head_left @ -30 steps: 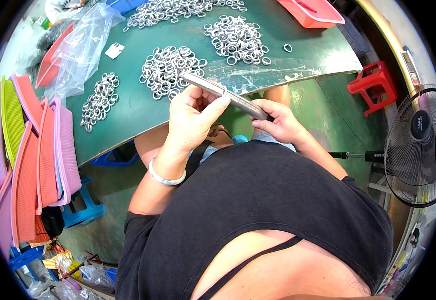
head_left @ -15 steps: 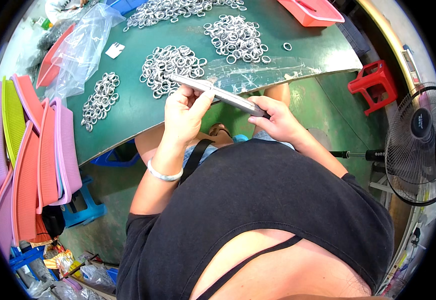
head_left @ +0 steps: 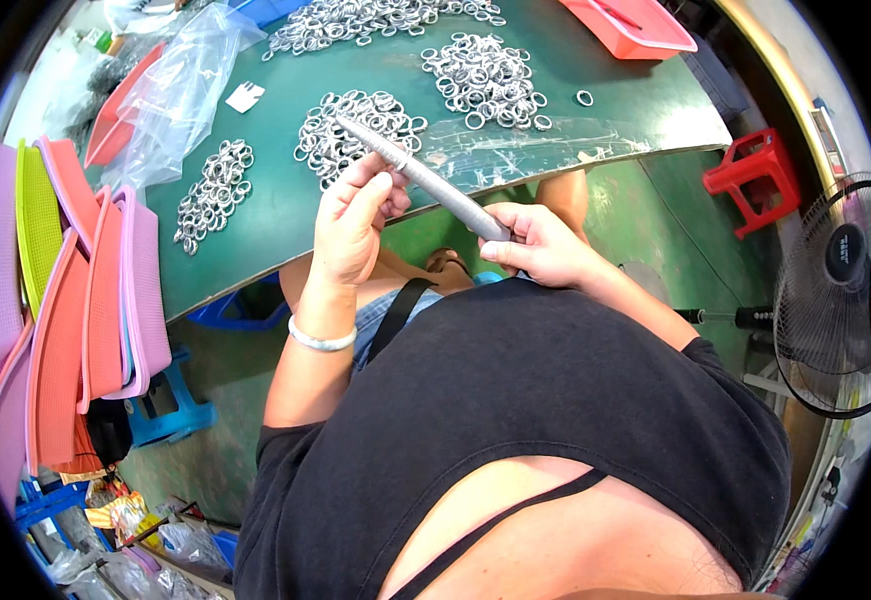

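Note:
My right hand [head_left: 541, 243] grips the thick end of a tapered grey metal ring mandrel [head_left: 461, 205], which slants up to the left. A thin band, seemingly a ring [head_left: 405, 164], sits around the mandrel partway along. My left hand [head_left: 351, 220] is beside that band, its fingers curled and thumb pressed toward them; what they hold, if anything, is hidden. Beyond the mandrel's narrow tip lies a heap of silvery rings [head_left: 321, 140] on the green table [head_left: 286, 210]. A smaller ring pile [head_left: 216, 195] lies to its left and another heap [head_left: 486, 80] to its right.
A larger ring spread [head_left: 356, 25] covers the far table. One loose ring [head_left: 584, 98] lies near a red tray [head_left: 636, 35]. Clear plastic bag [head_left: 181, 100] and stacked colored baskets [head_left: 56, 290] are at left. A red stool [head_left: 756, 180] and fan [head_left: 831, 290] stand at right.
The mandrel has tilted more steeply, its thick end swinging nearer my body. My left thumb has come off the band, and the left fingers have curled in beside it.

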`<state>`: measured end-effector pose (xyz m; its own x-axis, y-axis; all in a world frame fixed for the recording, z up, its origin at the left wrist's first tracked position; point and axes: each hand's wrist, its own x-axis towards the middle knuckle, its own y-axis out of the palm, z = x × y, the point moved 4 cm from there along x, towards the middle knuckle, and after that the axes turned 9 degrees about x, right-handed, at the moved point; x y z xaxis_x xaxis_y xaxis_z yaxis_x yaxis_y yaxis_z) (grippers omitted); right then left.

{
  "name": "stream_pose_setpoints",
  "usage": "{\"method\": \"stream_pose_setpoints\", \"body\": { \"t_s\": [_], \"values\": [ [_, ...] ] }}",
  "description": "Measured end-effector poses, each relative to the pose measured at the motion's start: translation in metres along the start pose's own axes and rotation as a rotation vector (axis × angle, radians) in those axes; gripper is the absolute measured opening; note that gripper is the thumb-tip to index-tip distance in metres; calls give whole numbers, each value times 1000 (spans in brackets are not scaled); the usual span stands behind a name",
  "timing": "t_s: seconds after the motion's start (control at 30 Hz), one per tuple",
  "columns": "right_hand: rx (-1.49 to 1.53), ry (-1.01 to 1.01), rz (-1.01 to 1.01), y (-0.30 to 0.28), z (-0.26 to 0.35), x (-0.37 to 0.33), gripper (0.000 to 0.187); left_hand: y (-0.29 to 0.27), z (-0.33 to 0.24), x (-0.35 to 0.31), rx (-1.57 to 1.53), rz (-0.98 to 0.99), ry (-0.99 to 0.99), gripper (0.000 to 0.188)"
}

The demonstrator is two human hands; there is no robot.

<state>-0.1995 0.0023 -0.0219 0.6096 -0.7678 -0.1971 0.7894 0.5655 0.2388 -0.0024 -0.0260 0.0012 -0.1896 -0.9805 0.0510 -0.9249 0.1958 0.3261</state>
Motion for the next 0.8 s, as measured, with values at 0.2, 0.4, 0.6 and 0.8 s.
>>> {"method": "stream_pose_setpoints", "body": {
  "t_s": [0.2,0.4,0.6,0.8],
  "values": [
    [71,33,38,5,1,-1,28,1,-1,1,42,60,-12,29],
    [-278,-210,-78,9,16,-5,29,-5,-4,0,-11,58,24,26],
    [-350,-319,-76,15,17,-8,30,-5,-8,-9,-31,57,70,22],
    [-554,-338,-163,18,26,-18,27,-19,-21,-15,64,-56,113,20]
  ]
}}
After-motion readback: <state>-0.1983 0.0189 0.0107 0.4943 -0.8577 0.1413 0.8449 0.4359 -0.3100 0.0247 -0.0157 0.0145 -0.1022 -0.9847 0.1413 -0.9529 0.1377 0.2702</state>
